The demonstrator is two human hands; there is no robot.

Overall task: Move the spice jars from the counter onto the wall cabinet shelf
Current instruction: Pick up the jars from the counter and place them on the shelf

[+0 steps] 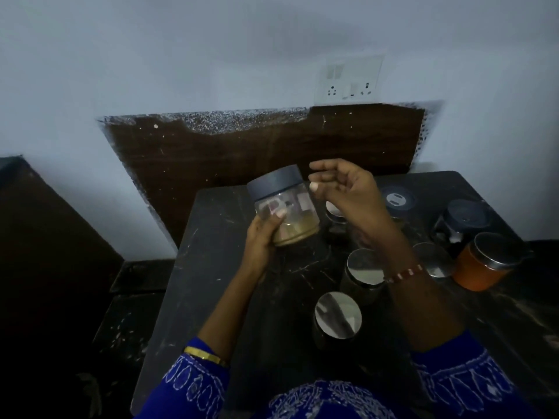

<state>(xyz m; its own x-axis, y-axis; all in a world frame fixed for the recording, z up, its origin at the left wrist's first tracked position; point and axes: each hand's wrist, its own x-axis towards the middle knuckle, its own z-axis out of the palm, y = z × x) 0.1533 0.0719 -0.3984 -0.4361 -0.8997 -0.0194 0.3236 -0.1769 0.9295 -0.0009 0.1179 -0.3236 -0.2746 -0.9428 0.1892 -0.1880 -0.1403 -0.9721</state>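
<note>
Clear plastic, dark-lidded, the spice jar (pixel 284 207) holds tan powder and sits tilted in the left hand (pixel 263 234), fingers clamped round its lower body, lifted above the black worktop (pixel 211 252). Just right of its lid, the right hand (pixel 348 192) hovers, fingers loosely curled, holding nothing. Steel-lidded jars (pixel 364 267) and an orange jar (pixel 481 267) stand nearby.

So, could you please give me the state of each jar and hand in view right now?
Clear jar: lidded, tilted, lifted in left hand.
Right hand: empty, fingers loosely curled.
Orange jar: lidded, on counter.
Steel-lidded jars: closed, on counter.
Dark-lidded jars: closed, on counter.
</note>
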